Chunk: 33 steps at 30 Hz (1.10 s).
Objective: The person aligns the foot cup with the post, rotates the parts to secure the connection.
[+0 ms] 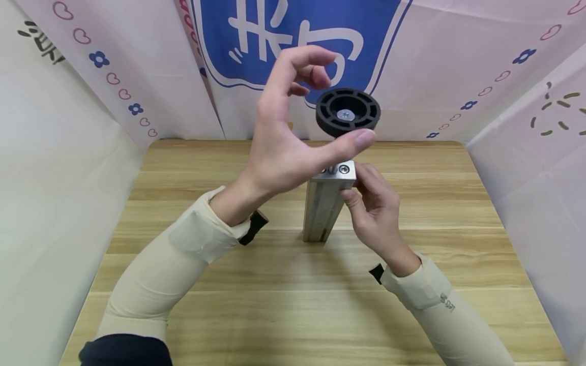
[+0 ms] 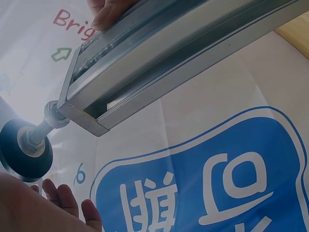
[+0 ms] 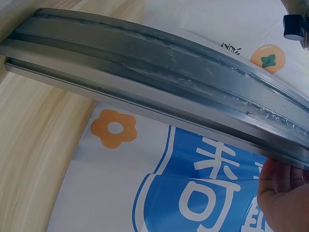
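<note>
Here, with the black disc (image 1: 348, 104) above the metal post (image 1: 320, 211), likely hard, light and best turned by its rim, curving round with left hand (image 1: 281, 145), fingers and thumb well parted, and, lower, gripping the post's likely stiff, weighty, slick upper end with right hand (image 1: 383, 216), over the wooden table (image 1: 256, 315).

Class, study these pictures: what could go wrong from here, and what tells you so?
The long, grooved silver metal profile, standing on its narrow end, may tip if the left hand nudges the round black foot sideways; only the right hand grips the profile, near its top. The foot might also wobble, since a silver threaded metal stud shows between it and the profile.
</note>
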### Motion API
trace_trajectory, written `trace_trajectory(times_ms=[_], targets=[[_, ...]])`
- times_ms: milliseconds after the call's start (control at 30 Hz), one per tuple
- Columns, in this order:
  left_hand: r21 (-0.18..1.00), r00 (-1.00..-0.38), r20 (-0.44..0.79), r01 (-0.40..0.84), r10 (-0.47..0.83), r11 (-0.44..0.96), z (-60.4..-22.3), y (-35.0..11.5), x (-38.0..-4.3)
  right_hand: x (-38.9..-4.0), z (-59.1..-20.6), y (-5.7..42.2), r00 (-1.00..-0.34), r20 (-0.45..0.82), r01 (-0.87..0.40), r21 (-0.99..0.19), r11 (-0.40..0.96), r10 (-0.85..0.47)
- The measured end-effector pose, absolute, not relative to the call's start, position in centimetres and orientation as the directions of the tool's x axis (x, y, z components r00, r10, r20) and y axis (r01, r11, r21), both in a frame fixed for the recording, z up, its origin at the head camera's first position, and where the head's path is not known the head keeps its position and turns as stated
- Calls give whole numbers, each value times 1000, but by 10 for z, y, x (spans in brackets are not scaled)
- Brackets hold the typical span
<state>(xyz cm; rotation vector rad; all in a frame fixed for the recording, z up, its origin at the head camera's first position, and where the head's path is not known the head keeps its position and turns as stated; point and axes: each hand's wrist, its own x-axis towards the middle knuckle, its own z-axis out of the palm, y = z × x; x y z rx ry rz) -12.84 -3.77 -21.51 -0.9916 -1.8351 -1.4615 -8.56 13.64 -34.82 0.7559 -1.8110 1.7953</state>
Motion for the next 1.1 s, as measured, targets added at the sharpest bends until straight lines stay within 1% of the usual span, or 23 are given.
trace_trajectory(times_ms=[200,467,633,867,967,1100], targets=[[545,-558,810,830,180,118,-216,-38,-128,-86,-349,136,-733,678,-679,-734,-6,-53],[545,-549,812,835,198,81,-217,-38,-130,-86,-349,137,-731,680,-681,-732,-6,-49],[555,-554,808,830,200,53,-217,-37,-129,-86,-349,137,-732,679,-680,-733,-8,-51],[574,-569,791,817,226,48,-216,-38,-126,-85,-349,137,-743,668,-669,-744,0,-51],[573,-557,795,820,239,6,-217,-38,-127,-85,-348,137,-748,662,-663,-748,9,-49],[556,-525,813,828,252,-71,-217,-38,-129,-85,-348,137,-751,658,-659,-752,16,-52]])
